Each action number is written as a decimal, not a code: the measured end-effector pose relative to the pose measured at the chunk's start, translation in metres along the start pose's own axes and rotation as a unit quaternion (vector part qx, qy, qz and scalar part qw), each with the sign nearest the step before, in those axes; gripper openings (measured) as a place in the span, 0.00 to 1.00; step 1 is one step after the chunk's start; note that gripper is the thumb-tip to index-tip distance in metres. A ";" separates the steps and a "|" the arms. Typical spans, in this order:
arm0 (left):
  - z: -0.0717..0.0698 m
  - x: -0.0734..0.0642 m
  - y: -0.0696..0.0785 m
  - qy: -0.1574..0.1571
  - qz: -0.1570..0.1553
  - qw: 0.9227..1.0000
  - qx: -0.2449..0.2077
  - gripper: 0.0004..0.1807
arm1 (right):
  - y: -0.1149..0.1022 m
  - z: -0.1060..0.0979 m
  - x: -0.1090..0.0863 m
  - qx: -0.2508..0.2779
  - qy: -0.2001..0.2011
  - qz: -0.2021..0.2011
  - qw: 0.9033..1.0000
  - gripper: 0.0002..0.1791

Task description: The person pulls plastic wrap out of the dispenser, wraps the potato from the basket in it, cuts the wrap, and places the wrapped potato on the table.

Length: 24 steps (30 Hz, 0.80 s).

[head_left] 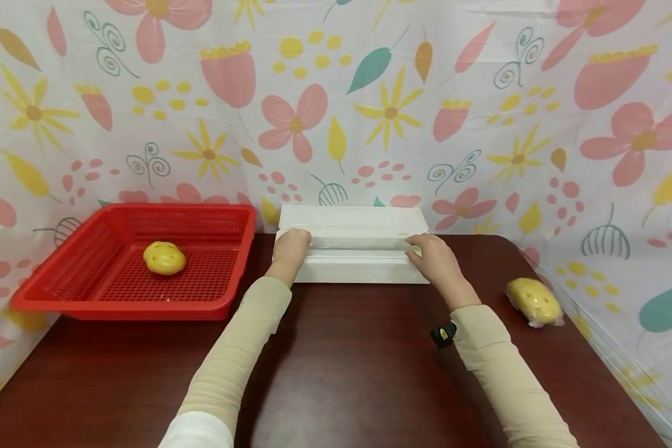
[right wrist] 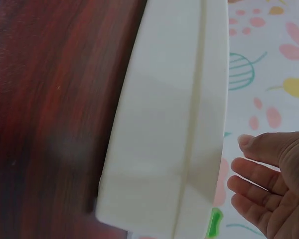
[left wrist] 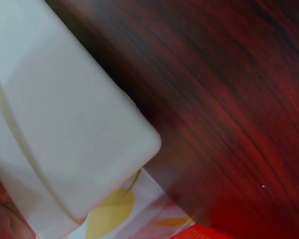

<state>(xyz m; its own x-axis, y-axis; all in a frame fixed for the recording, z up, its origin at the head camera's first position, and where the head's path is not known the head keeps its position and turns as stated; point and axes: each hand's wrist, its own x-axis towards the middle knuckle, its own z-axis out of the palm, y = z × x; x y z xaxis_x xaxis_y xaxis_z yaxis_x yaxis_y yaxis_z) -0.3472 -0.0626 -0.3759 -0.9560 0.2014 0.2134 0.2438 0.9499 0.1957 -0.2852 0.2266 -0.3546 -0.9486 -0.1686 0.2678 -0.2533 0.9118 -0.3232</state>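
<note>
A long white plastic-wrap dispenser (head_left: 364,269) lies at the back of the table, its lid (head_left: 353,218) raised. At its left end my left hand (head_left: 291,249) bends its fingers over the box; I cannot tell what they hold. Only a bit of that hand (left wrist: 5,214) shows in the left wrist view, beyond the white box. My right hand (head_left: 434,258) is at the dispenser's right end. In the right wrist view its thumb and fingers (right wrist: 256,172) stand apart, with nothing visible between them. A small green piece (right wrist: 215,222) shows at the dispenser's edge.
To the left stands a red plastic basket (head_left: 145,307) with one yellow potato (head_left: 165,258) inside. A potato wrapped in clear film (head_left: 534,302) lies near the table's right edge. A flower-patterned curtain (head_left: 336,112) hangs right behind the table (head_left: 358,367).
</note>
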 end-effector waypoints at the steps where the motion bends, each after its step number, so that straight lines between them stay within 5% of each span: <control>1: 0.000 0.000 0.000 0.004 0.001 1.000 0.003 0.07 | -0.001 0.001 0.003 -0.003 -0.002 -0.005 1.000 0.17; 6: 0.000 0.002 0.001 0.005 -0.004 1.000 0.003 0.08 | 0.001 0.007 0.015 -0.001 -0.014 -0.020 1.000 0.16; 14: 0.001 0.000 0.003 0.004 -0.002 1.000 0.011 0.08 | 0.006 0.015 0.033 0.069 -0.105 0.016 0.992 0.19; 24: 0.000 -0.002 0.002 -0.003 -0.007 1.000 0.014 0.09 | 0.001 0.032 0.050 0.061 -0.116 0.018 0.991 0.15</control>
<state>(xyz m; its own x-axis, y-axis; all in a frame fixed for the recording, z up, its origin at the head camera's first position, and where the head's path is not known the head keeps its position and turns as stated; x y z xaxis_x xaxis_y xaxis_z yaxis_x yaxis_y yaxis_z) -0.3448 -0.0607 -0.3760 -0.9602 0.1891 0.2054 0.2257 0.9589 0.1720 -0.3391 0.2069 -0.3700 -0.9719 -0.2317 0.0422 -0.2264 0.8694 -0.4393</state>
